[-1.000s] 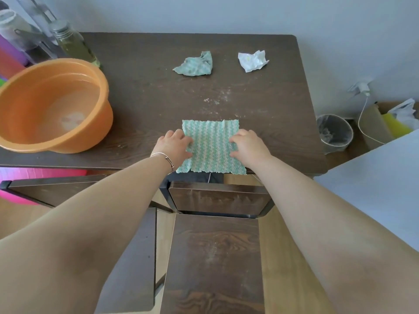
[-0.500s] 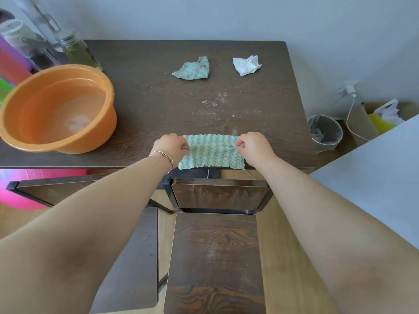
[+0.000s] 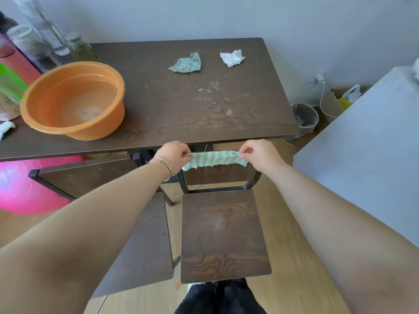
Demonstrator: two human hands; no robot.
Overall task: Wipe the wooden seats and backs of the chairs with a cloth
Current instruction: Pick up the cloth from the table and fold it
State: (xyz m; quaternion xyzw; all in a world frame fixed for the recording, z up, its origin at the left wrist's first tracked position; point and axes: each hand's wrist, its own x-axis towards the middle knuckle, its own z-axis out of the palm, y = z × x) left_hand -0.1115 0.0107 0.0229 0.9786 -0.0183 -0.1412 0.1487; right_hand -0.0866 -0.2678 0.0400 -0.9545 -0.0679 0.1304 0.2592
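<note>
A green-and-white striped cloth [image 3: 214,159] is stretched between my two hands, folded into a narrow band. My left hand [image 3: 171,154] pinches its left end and my right hand [image 3: 258,154] pinches its right end. The cloth hangs just off the table's front edge, over the top of the near chair's dark wooden back [image 3: 217,176]. That chair's seat [image 3: 223,232] lies below, with a pale dusty smear in its middle. A second dark chair stands to its left, with its back [image 3: 86,177] and seat [image 3: 145,241] partly hidden by my left arm.
The dark wooden table [image 3: 181,114] holds an orange basin [image 3: 74,100] of water, a crumpled green cloth [image 3: 187,63], a crumpled white tissue [image 3: 232,57] and bottles [image 3: 45,46] at the back left. A waste bin [image 3: 305,117] stands at the right, a pink ball [image 3: 25,184] under the table.
The cloth lay flat on the table under both hands. It has been folded into a narrow band, lifted off the table and drawn toward me over the chair back.
</note>
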